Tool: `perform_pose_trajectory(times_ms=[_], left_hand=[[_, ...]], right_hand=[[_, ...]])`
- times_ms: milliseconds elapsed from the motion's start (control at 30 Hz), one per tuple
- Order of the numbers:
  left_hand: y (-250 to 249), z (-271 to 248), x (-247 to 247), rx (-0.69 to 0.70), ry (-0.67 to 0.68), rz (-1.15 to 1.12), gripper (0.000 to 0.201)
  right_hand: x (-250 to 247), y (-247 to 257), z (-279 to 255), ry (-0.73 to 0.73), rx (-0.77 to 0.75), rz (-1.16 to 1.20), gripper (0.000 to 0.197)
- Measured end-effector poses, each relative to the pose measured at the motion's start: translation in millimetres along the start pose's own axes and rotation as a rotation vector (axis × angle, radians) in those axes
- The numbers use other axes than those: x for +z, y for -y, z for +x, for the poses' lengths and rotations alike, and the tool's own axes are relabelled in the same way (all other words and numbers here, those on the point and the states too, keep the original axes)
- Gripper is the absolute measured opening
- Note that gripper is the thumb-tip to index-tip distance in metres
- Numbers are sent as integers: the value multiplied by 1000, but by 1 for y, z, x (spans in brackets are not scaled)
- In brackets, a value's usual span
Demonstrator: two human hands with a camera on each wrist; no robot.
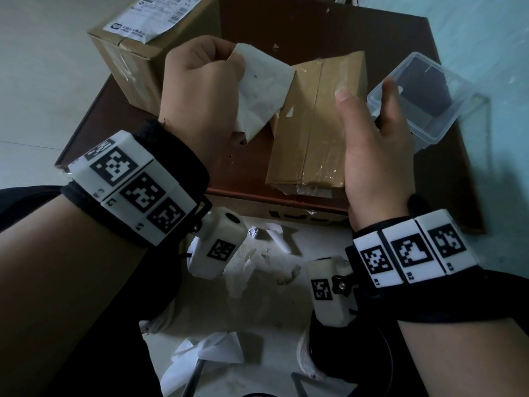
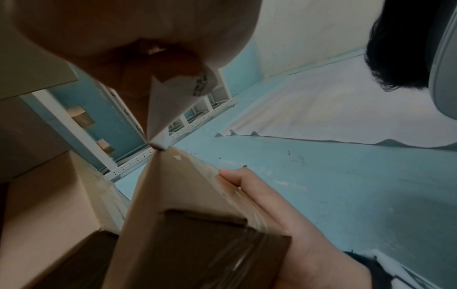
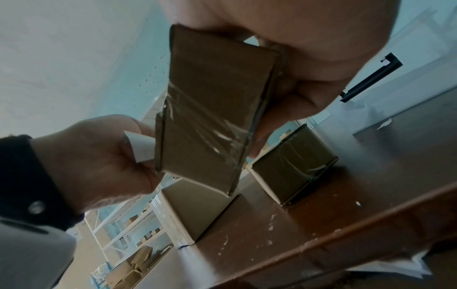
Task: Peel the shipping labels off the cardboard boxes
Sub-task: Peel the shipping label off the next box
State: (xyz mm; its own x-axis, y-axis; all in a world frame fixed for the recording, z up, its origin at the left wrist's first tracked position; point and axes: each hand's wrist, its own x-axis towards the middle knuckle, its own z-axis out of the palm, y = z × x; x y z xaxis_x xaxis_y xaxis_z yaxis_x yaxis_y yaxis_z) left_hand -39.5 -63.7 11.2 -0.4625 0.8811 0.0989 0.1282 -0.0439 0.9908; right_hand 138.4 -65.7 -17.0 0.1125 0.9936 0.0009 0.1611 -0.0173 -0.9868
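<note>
The box (image 1: 312,124) lies between right hand (image 1: 375,156), gripping it, and left hand (image 1: 200,90), pinching its white label (image 1: 266,87).
</note>
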Motion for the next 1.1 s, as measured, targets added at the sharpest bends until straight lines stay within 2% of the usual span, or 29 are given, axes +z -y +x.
perform_pose_trajectory(times_ms=[533, 767, 867, 967, 1100], left_hand=[[1, 1, -3, 24, 0, 47, 19], [-1, 0, -5, 34, -15, -20, 25], [-4, 0, -8, 38, -56, -119, 18], [-8, -4, -7, 27, -36, -161, 16], [-9, -10, -3, 8, 16, -129, 16]], right_hand=[[0, 1, 0, -17, -6, 0, 89], [-1, 0, 1, -64, 4, -6, 81], [-2, 0, 3, -93, 58, 16, 79], [-2, 1, 3, -93, 50, 12, 68], [2, 2, 0, -68, 23, 17, 65]])
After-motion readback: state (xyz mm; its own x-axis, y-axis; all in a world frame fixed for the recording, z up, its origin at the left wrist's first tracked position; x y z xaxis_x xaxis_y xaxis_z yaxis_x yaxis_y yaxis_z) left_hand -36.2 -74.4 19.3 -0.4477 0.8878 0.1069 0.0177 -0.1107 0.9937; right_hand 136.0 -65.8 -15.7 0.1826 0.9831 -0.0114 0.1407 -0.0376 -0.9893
